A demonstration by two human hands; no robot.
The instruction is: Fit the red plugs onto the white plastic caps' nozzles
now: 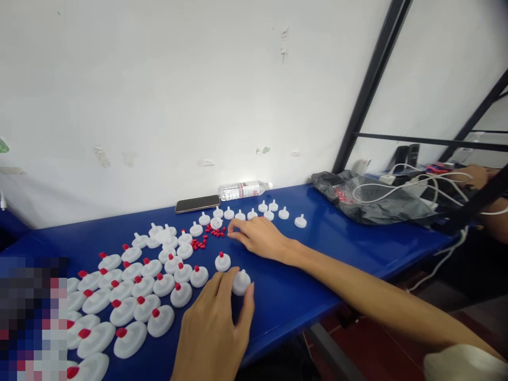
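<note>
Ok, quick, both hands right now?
Left hand: closed around a white nozzle cap.
Right hand: beside the small red tip caps; can't tell whether it's pinching one.

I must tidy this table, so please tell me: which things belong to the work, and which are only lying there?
Work, it seems:
white piece in left hand
other white pieces, many red-capped
loose red caps by right hand
perhaps dark bag, showing red bits

Lying about, probably:
phone
plastic bottle
</note>
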